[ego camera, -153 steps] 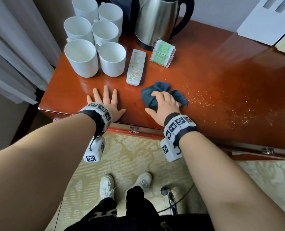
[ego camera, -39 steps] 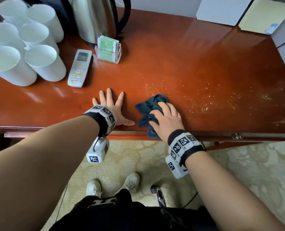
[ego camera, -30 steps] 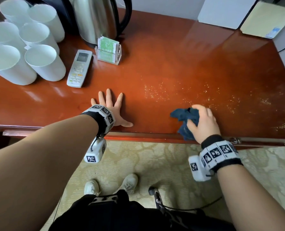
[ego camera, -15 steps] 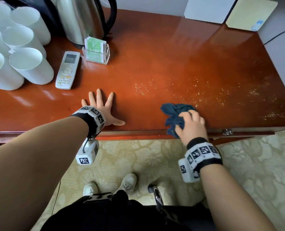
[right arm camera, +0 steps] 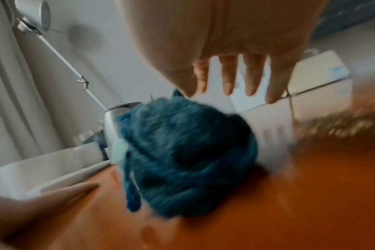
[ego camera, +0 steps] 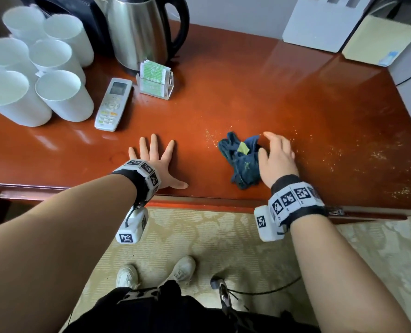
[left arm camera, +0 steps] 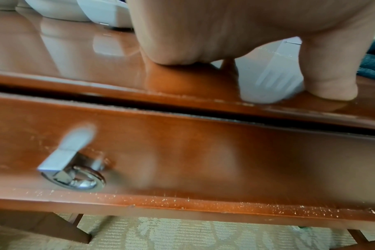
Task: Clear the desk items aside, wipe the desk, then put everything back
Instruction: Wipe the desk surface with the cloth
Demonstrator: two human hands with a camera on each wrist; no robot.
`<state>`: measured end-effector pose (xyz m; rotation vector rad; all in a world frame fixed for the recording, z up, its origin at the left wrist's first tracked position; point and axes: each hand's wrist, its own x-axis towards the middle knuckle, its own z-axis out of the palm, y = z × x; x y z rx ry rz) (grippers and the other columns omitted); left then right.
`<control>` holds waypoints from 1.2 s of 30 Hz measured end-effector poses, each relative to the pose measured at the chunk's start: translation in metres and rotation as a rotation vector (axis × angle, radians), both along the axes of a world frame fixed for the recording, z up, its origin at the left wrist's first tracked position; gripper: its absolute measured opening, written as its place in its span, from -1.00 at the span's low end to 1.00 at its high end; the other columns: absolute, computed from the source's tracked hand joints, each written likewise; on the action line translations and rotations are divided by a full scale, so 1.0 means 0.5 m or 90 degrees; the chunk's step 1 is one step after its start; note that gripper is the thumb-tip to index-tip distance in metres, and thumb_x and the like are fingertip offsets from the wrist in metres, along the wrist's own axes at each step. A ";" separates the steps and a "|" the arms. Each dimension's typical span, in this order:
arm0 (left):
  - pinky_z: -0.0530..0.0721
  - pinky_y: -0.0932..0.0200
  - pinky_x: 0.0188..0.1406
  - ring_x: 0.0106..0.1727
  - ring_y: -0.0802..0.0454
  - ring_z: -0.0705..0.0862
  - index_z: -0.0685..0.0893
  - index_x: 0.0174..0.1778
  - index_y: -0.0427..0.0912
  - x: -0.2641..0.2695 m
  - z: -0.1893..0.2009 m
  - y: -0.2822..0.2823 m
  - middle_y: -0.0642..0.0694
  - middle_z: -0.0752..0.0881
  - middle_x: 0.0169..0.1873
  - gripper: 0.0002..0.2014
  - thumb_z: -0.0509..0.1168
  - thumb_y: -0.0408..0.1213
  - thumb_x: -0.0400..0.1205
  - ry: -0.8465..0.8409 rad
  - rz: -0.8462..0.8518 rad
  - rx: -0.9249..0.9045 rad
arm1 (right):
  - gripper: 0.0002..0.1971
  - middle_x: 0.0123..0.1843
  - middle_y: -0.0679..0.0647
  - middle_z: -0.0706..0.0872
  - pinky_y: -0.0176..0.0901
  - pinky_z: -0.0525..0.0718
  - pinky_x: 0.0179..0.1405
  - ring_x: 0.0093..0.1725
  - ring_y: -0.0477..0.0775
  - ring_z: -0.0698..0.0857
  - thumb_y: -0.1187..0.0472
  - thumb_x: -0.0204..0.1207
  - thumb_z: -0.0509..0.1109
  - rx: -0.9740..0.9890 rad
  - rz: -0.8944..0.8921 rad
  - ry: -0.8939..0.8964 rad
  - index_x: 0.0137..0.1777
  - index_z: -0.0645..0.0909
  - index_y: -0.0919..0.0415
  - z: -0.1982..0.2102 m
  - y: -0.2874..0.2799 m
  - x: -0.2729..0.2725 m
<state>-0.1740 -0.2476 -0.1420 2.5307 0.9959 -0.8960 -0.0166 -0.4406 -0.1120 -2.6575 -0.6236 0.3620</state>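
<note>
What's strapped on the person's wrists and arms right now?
Both forearms are bare, no sleeves. Each wrist carries a black strap ringed with white blocks printed with black square codes. A white camera box hangs under each wrist; the left one has a short black cable.

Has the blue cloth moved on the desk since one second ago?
Yes. The blue cloth moved left, closer to the flat left hand, and away from the desk edge.

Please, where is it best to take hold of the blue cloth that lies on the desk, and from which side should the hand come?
Probably from above, closing on the high middle of the bunch. The blue cloth lies crumpled in a loose heap on the desk, so it has no handle or firm edge. The right hand, fingers spread, is beside and partly over it. A pinch at a thin corner would likely only unfold it.
</note>
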 end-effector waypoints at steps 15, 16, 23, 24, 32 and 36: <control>-0.27 -0.37 0.54 0.60 -0.28 -0.44 -0.42 0.58 0.19 0.013 -0.001 0.003 -0.17 -0.48 0.58 0.22 0.32 0.46 0.28 0.035 0.003 0.009 | -0.60 0.43 0.07 0.43 0.07 0.46 0.35 0.43 0.23 0.33 0.10 0.61 0.22 0.018 0.297 -0.110 0.45 0.44 0.03 0.024 0.177 -0.015; -0.28 -0.37 0.54 0.60 -0.28 -0.44 -0.43 0.58 0.19 0.013 -0.001 0.003 -0.16 -0.49 0.58 0.22 0.32 0.46 0.28 0.037 0.004 0.007 | -0.57 0.47 0.06 0.39 0.09 0.43 0.38 0.47 0.20 0.29 0.09 0.61 0.23 0.008 0.323 -0.124 0.48 0.41 0.01 0.022 0.208 -0.015; -0.32 -0.38 0.52 0.59 -0.29 -0.47 -0.45 0.57 0.18 0.013 -0.002 0.008 -0.17 -0.52 0.56 0.22 0.33 0.43 0.30 0.040 0.004 -0.013 | -0.55 0.58 0.12 0.19 0.11 0.36 0.36 0.46 0.29 0.26 0.10 0.55 0.21 -0.207 0.348 -0.056 0.46 0.35 -0.04 -0.039 0.225 -0.017; -0.32 -0.38 0.52 0.59 -0.29 -0.47 -0.45 0.57 0.18 0.013 -0.002 0.009 -0.17 -0.52 0.57 0.22 0.33 0.44 0.29 0.040 0.004 -0.014 | -0.58 0.54 0.14 0.22 0.09 0.42 0.28 0.40 0.32 0.30 0.07 0.54 0.24 -0.224 0.336 -0.054 0.41 0.37 0.00 -0.036 0.207 -0.015; -0.31 -0.39 0.52 0.59 -0.30 -0.46 -0.45 0.57 0.19 0.010 -0.004 0.014 -0.18 -0.50 0.57 0.24 0.32 0.46 0.26 0.029 -0.006 -0.019 | -0.61 0.36 0.22 0.37 0.05 0.53 0.17 0.27 0.34 0.51 0.16 0.53 0.27 -0.142 0.192 0.026 0.34 0.41 0.19 0.032 0.158 0.040; -0.34 -0.39 0.50 0.59 -0.30 -0.47 -0.45 0.57 0.19 0.010 -0.008 0.016 -0.17 -0.52 0.57 0.24 0.33 0.46 0.26 0.028 -0.004 -0.022 | -0.54 0.52 0.14 0.27 -0.03 0.40 0.39 0.44 0.28 0.35 0.18 0.57 0.25 -0.041 0.264 0.002 0.48 0.36 0.11 0.040 0.284 0.033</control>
